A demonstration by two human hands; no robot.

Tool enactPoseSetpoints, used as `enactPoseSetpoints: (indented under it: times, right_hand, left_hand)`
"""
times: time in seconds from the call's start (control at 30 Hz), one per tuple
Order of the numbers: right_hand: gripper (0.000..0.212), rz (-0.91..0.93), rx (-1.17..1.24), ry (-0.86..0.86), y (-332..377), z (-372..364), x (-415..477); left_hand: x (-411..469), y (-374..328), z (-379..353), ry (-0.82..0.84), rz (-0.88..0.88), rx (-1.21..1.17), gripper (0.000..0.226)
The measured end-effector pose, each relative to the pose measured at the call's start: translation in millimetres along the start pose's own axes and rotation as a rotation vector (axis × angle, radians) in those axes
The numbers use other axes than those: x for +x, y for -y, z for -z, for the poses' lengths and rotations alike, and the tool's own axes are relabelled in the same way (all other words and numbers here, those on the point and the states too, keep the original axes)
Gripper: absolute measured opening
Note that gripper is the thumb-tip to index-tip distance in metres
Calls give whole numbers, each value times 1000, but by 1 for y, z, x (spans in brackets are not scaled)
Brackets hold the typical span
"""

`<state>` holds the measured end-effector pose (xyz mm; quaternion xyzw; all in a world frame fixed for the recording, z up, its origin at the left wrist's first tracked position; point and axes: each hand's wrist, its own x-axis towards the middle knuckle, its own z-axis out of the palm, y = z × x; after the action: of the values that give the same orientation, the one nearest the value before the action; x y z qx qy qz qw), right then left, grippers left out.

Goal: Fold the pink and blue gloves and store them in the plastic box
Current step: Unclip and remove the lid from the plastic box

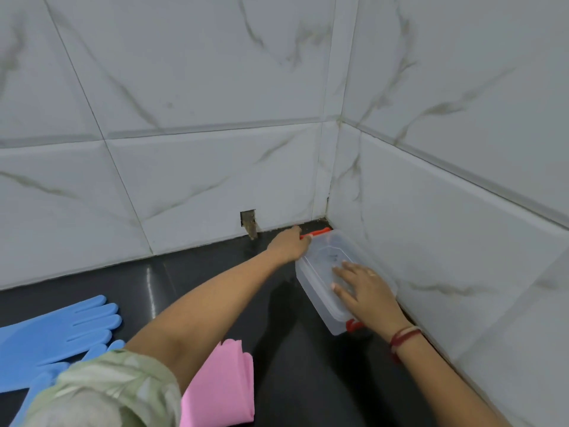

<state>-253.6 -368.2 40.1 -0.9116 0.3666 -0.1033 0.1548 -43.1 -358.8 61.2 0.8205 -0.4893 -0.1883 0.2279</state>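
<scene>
Sleeve point(101, 386): pale green print, nearest the camera, on the left arm.

Pink glove point(221, 386): folded flat on the dark counter point(215, 272), part hidden under the left arm.

Blue gloves point(61, 331): lying flat and unfolded at far left, fingers pointing right and slightly away; well apart from the box.

Right hand point(366, 291): open, fingers spread, palm pressed flat on the lid; red thread at the wrist.

Plastic box point(326, 272): clear, lid on, in the counter's corner, just beside the right wall. Long axis runs from near right to far left, a red clip point(354, 325) at each end.

Left hand point(289, 245): reaches farthest, fingers curled at the far clip point(317, 233); whether it grips cannot be told. Judged: the lid must come off first, and both hands are already at the box.
</scene>
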Motion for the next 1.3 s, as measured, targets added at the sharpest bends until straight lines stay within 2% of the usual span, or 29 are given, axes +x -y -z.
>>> enactPoseSetpoints:
  times: [0.07, 0.13, 0.23, 0.43, 0.5, 0.57, 0.67, 0.77, 0.87, 0.93, 1.0, 1.07, 1.13, 1.2, 1.3]
  right_hand:
    - [48, 5, -1, 3, -2, -2, 2]
    - [45, 15, -9, 0, -3, -2, 2]
    - [42, 34, -12, -8, -6, -4, 1]
    - [43, 40, -33, 9, -6, -4, 2]
    - [43, 30, -24, 11, -5, -4, 2]
    - [43, 18, -22, 12, -5, -3, 2]
    - [42, 19, -27, 5, -2, -3, 1]
    - [42, 18, -23, 8, 1, -2, -1]
    - [39, 23, -65, 26, 4, 3, -2]
    - [27, 36, -120, -11, 8, 9, 7]
    - [17, 16, -199, -98, 18, 18, 27]
    - [19, 69, -225, -159, 27, 24, 58]
    - [33, 197, -244, -76, 35, 27, 93]
    - [43, 255, -301, 144, 41, 29, 124]
    - [43, 229, -359, 467, 49, 34, 153]
  left_hand:
    - [11, 6, -2, 40, 28, -166, 34]
    - [16, 10, 0, 30, 88, -343, 39]
    - [27, 16, 1, 17, 103, -381, 47]
    - [24, 34, 3, 163, -58, -551, 45]
    - [27, 37, 5, 166, -82, -501, 45]
    - [32, 32, 8, 143, -122, -366, 52]
    - [37, 25, 10, 129, -176, -179, 50]
    - [40, 34, 6, 201, -57, -322, 42]
    - [37, 42, -2, 296, 237, -734, 30]
    - [36, 47, -9, 334, 370, -950, 31]
    - [33, 51, -16, 369, 408, -1038, 27]
    - [31, 52, -21, 346, 420, -1058, 18]
    - [29, 51, -25, 303, 428, -1110, 14]
    - [28, 50, -28, 272, 435, -1185, 13]
    - [26, 49, -33, 201, 454, -1278, 7]
